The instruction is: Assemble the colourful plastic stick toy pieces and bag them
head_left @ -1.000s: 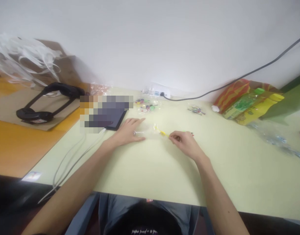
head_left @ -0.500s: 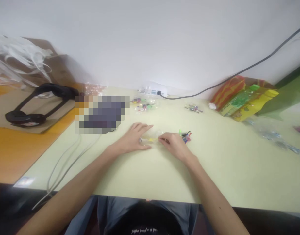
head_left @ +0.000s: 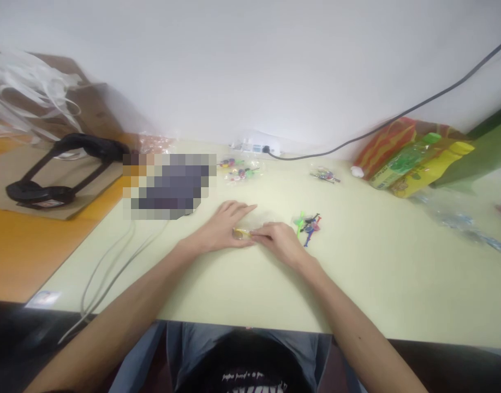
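My right hand (head_left: 281,240) is closed in a pinch on the thin end of a small yellow plastic piece (head_left: 244,234). The piece's rounder end lies between the thumb and forefinger of my left hand (head_left: 224,226). That left hand rests on the table with its fingers spread apart. Clear film, seemingly a small plastic bag (head_left: 269,218), shows faintly between the hands; its edges are hard to make out. Just right of my right hand lies a loose pile of small coloured plastic pieces (head_left: 308,227), green, black, pink and blue.
Clear bags of coloured pieces (head_left: 242,173) and another small bundle (head_left: 325,175) lie farther back. A power strip (head_left: 254,146) sits by the wall. Drink bottles (head_left: 410,164) stand at right, near clear packets (head_left: 459,221). At left are a blurred dark object (head_left: 172,188), white cables (head_left: 111,267) and a black frame (head_left: 68,169).
My right hand has moved left, bringing the yellow piece deeper between my left thumb and forefinger. More of the coloured pile shows. The whole view has shifted slightly.
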Demonstrator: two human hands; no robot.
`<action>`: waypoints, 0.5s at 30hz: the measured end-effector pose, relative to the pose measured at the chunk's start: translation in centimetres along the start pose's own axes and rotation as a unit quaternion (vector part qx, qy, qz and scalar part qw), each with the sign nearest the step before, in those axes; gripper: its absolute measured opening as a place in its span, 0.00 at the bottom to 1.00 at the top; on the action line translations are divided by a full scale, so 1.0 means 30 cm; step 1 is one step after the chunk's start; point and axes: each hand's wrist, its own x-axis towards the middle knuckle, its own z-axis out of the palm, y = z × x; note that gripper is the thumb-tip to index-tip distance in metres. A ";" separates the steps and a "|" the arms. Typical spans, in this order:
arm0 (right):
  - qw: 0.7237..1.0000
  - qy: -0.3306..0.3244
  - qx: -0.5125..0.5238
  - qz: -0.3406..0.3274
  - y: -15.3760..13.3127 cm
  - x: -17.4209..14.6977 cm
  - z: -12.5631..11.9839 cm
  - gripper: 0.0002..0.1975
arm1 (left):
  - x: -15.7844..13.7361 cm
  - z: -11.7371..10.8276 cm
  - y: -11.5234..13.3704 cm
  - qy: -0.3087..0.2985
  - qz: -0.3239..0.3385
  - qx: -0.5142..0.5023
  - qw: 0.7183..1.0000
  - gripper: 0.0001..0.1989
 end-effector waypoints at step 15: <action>0.967 0.206 -0.096 0.117 0.121 -0.053 -0.171 0.16 | -0.018 -0.025 -0.038 0.015 -0.034 0.003 0.999 0.45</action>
